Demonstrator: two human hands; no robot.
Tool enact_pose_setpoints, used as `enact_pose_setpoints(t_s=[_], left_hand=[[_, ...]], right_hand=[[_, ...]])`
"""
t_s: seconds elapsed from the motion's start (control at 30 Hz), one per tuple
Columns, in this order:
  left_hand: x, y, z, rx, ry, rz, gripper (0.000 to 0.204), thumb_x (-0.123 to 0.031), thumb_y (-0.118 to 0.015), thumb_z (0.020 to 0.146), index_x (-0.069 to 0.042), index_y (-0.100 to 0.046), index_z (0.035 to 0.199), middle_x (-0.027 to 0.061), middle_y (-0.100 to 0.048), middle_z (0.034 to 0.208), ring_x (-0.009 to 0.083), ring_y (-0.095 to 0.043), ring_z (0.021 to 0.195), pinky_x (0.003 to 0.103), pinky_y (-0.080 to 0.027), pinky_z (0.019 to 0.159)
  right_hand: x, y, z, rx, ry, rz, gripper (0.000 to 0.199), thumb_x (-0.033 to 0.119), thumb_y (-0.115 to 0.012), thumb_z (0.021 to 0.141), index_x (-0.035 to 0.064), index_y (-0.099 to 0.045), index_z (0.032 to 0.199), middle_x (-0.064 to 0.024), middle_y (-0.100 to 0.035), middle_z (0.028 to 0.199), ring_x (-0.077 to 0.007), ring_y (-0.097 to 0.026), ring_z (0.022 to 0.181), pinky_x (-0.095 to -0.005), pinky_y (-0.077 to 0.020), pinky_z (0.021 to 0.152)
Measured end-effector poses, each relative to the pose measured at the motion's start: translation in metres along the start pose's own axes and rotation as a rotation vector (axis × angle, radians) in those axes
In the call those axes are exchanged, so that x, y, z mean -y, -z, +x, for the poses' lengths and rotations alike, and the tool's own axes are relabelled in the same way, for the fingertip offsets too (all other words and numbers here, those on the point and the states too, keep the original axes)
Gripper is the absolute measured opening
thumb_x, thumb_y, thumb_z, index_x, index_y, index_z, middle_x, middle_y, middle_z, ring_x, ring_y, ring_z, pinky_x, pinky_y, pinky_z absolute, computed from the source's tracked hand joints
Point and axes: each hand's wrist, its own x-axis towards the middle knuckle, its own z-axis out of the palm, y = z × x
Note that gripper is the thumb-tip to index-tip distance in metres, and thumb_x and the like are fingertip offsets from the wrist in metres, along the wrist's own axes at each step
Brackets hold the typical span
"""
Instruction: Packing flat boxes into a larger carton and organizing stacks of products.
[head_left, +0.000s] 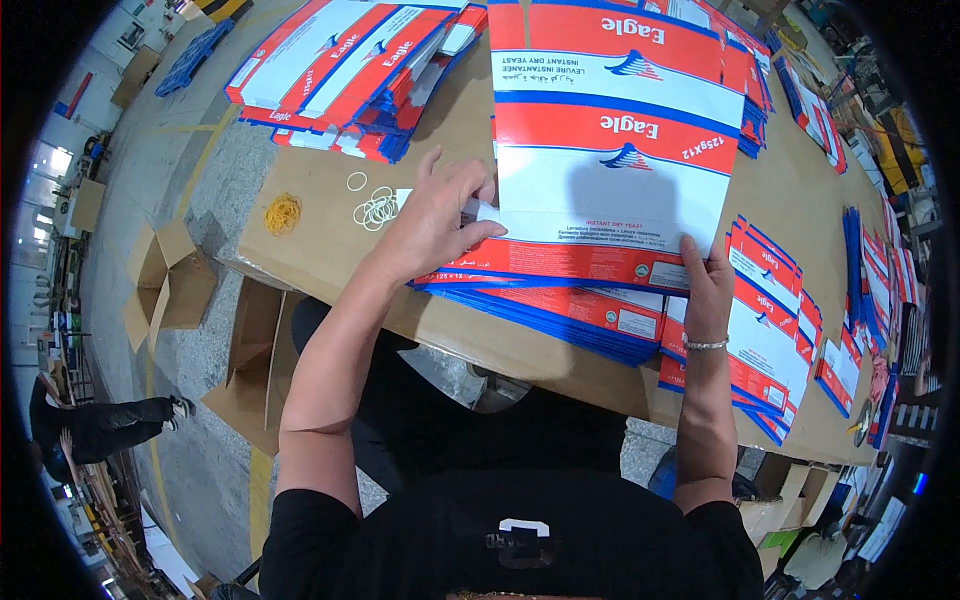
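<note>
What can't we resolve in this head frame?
- Left hand fingertips: tucked under the top carton sheet, grip unclear.
- Right hand: the fingers curl over the sheet's edge; the palm side is hidden.
- Number of sheets in the stack: edges too fine to count.
- Rubber bands: overlapping, too small to count.
- Right edge of the table: lost in the fisheye rim.

Bright, even indoor light under a strong fisheye bend.

Overhead light fell evenly on the cardboard-covered table (330,250), and a soft head-shaped shadow lay across the flat carton sheet (610,170) in the middle. Windows at the far left edge were blown out white. Straight edges curved toward the rim, the corners went black, and detail at the edges was small and soft while the centre stayed sharp.
</note>
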Motion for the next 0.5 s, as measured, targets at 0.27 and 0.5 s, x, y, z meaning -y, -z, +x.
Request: enact_pose_setpoints(t_s=[0.27, 0.5], left_hand=[[-0.005, -0.001, -0.003, 0.047, 0.028, 0.044, 0.035, -0.017, -0.079, 0.073, -0.013, -0.05, 0.092, 0.0062, -0.057, 0.089, 0.0268, -0.057, 0.104, 0.057, -0.018, 0.115], [0.023, -0.005, -0.004, 0.099, 0.184, -0.089, 0.047, -0.031, -0.073, 0.081, -0.007, -0.058, 0.118, 0.0116, -0.057, 0.122, 0.0329, -0.05, 0.12, 0.048, -0.027, 0.11]], right_hand=[[0.006, 0.007, -0.012, -0.005, -0.001, 0.109, 0.032, 0.025, -0.066, 0.092, 0.0023, -0.063, 0.114, -0.0062, -0.068, 0.094, -0.0114, -0.063, 0.083, -0.0244, -0.0506, 0.071], [-0.017, 0.165, 0.003, -0.267, -0.202, 0.014, 0.05, 0.014, -0.067, 0.088, -0.0004, -0.045, 0.131, -0.0103, -0.066, 0.099, -0.0144, -0.065, 0.086, -0.0267, -0.052, 0.075]])
